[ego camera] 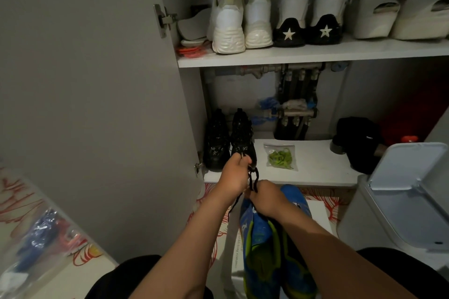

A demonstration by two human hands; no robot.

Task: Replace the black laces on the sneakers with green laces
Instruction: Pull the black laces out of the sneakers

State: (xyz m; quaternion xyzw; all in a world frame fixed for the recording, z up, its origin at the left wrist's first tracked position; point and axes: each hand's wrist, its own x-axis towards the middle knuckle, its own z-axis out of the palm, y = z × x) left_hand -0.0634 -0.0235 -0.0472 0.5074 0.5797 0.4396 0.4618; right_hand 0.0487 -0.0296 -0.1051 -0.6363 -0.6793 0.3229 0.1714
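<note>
Showing an open shoe cabinet from above, the view starts at the left of the frame with the grey cabinet door [97, 80] swung wide. A clear bag [41, 238] of blue and red items lies blurred at the lower left.

Left of centre, the black sneakers [216, 145] stand side by side at the left end of the lower shelf [315, 165], touching each other. The left hand [234, 176] reaches to the near end of the right-hand sneaker of the pair, its grip narrow, with fingers curled and pinching the black lace [252, 178]. The lace runs down in a short kinked loop to the right hand [266, 198], just beside and below the left. The right hand's grip is likewise closed around the lace.

Beneath the right forearm, at the bottom centre, lies a pair of blue and green shoes [267, 262]. Whether the right hand touches them cannot be told.

Right of the sneakers, near them but apart, the green laces [280, 156] lie bundled in a small clear bag flat on the lower shelf. Pipes [296, 94] run along the cabinet's back wall behind it.

On the upper shelf [315, 52], from left to right, stand white sneakers [240, 22], white shoes with black starred heels [306, 22] and pale slatted shoes [401, 0].

Further right on the lower shelf sits a black cap [359, 138]. A white bin [401, 201] fills the right edge.
</note>
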